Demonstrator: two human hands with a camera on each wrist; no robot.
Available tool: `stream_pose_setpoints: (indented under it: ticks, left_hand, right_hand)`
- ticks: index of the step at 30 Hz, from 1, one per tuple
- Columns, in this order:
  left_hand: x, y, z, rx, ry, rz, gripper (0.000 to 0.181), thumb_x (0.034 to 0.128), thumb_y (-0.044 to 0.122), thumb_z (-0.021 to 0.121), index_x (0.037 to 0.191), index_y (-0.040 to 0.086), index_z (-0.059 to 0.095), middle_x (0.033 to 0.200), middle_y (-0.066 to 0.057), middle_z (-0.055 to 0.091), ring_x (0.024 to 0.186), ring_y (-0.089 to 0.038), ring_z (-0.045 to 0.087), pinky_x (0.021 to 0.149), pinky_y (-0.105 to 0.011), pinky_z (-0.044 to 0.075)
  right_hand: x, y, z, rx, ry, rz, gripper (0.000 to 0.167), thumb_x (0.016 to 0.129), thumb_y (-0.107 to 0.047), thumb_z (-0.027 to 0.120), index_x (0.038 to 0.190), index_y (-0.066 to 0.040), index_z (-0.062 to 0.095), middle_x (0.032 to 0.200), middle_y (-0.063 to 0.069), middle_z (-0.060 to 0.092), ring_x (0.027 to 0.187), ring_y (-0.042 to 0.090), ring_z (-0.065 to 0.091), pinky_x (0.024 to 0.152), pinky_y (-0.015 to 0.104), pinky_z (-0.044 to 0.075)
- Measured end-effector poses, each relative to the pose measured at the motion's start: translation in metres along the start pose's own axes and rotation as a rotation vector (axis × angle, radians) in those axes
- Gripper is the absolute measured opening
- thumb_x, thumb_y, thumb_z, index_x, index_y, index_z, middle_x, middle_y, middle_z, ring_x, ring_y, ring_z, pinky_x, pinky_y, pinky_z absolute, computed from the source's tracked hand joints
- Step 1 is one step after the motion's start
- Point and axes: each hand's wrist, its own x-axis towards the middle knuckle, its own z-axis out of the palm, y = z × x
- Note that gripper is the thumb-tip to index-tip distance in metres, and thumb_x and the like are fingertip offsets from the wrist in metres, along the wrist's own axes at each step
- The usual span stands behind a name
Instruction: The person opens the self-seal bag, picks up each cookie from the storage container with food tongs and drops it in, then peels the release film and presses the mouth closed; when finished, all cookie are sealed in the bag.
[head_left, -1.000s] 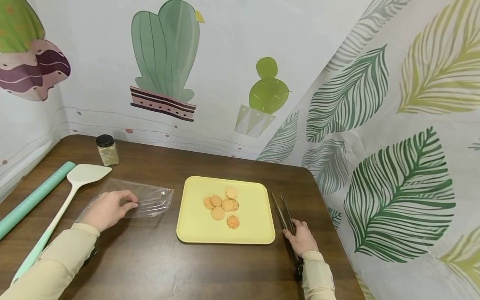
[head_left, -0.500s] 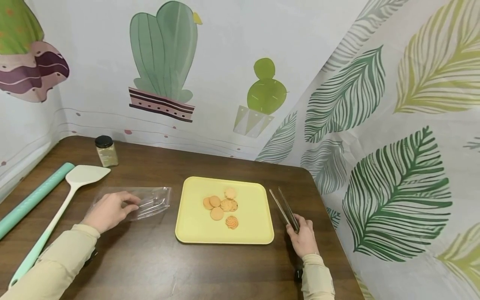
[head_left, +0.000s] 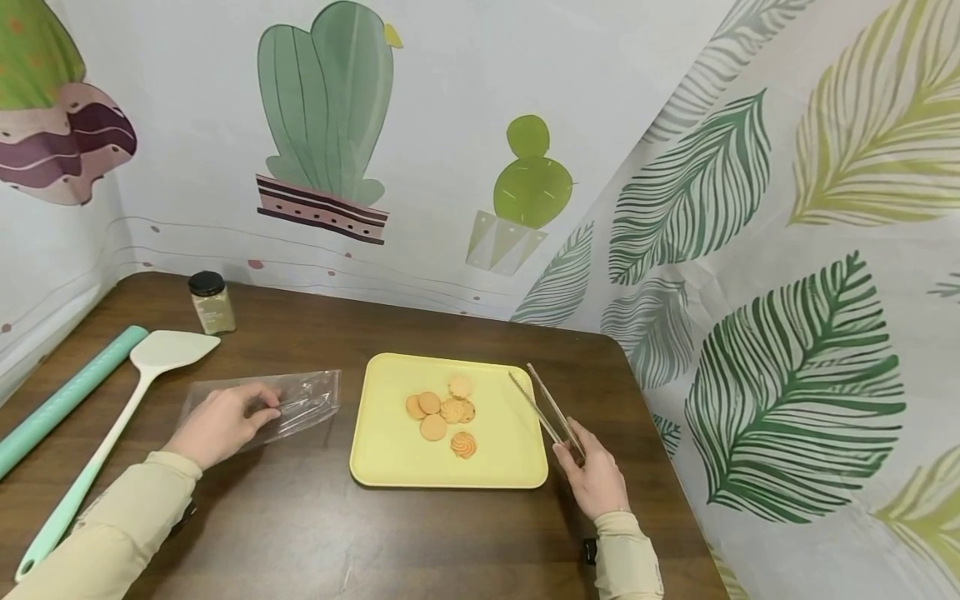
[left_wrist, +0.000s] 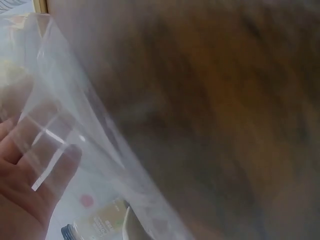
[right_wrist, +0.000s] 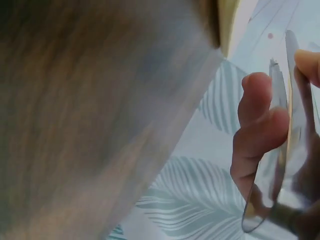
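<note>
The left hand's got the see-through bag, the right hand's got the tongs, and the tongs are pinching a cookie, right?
Not quite: the tongs are pinching nothing. The head view shows them open, and the cookies lying on the yellow tray. The left hand does have the see-through bag, and the right hand the tongs.

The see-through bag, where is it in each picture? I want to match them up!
Head: the see-through bag is left of centre, at the left hand.
Left wrist: along the left side, slanting down to the bottom.
Right wrist: not in it.
Landmark shared by head and left wrist: the jar, upper left in head, bottom in left wrist.
</note>
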Motion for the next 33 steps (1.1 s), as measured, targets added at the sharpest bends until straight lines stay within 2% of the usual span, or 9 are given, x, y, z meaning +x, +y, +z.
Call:
stream_pose_setpoints:
  ticks: [5, 9, 14, 21, 33]
  left_hand:
    - [-0.001, 0.001, 0.001, -0.028, 0.041, 0.044, 0.017, 0.0808, 0.004, 0.077, 0.096, 0.009, 0.071, 0.094, -0.010, 0.073, 0.084, -0.035, 0.069, 0.069, -0.052, 0.053]
    - [-0.001, 0.001, 0.001, -0.043, 0.040, 0.043, 0.020, 0.0822, 0.005, 0.076, 0.102, 0.006, 0.073, 0.098, -0.013, 0.073, 0.086, -0.037, 0.069, 0.073, -0.054, 0.053]
    - [-0.003, 0.000, 0.000, -0.027, 0.026, 0.027, 0.019, 0.0863, 0.011, 0.074, 0.105, 0.006, 0.075, 0.100, -0.014, 0.073, 0.092, -0.039, 0.068, 0.076, -0.056, 0.052]
    - [-0.004, 0.001, 0.000, -0.044, -0.025, -0.002, 0.022, 0.0905, 0.011, 0.069, 0.111, 0.005, 0.073, 0.106, -0.019, 0.071, 0.098, -0.042, 0.066, 0.081, -0.058, 0.051]
    - [-0.005, 0.002, -0.001, -0.037, -0.027, 0.007, 0.024, 0.0906, 0.011, 0.069, 0.114, 0.005, 0.072, 0.108, -0.019, 0.070, 0.093, -0.035, 0.068, 0.076, -0.054, 0.053]
  right_hand:
    - [0.000, -0.011, 0.001, 0.038, 0.000, -0.033, 0.052, 0.094, -0.030, 0.067, 0.138, -0.006, 0.051, 0.097, 0.000, 0.069, 0.071, 0.012, 0.056, 0.061, 0.036, 0.048]
    - [0.001, -0.020, 0.003, 0.026, -0.006, -0.063, 0.046, 0.093, -0.027, 0.069, 0.133, -0.008, 0.057, 0.096, -0.001, 0.067, 0.068, 0.010, 0.055, 0.057, 0.031, 0.046]
    - [0.002, -0.031, 0.007, 0.002, -0.061, -0.094, 0.044, 0.092, -0.027, 0.070, 0.132, -0.013, 0.060, 0.093, -0.005, 0.064, 0.066, 0.007, 0.053, 0.053, 0.027, 0.044]
    - [0.006, -0.041, 0.013, -0.068, -0.142, -0.135, 0.044, 0.092, -0.029, 0.069, 0.132, -0.014, 0.061, 0.091, -0.008, 0.061, 0.066, 0.006, 0.050, 0.052, 0.028, 0.042]
    - [0.014, -0.053, 0.020, -0.099, -0.187, -0.150, 0.046, 0.092, -0.027, 0.069, 0.134, -0.011, 0.059, 0.095, 0.000, 0.065, 0.061, 0.006, 0.051, 0.053, 0.031, 0.044]
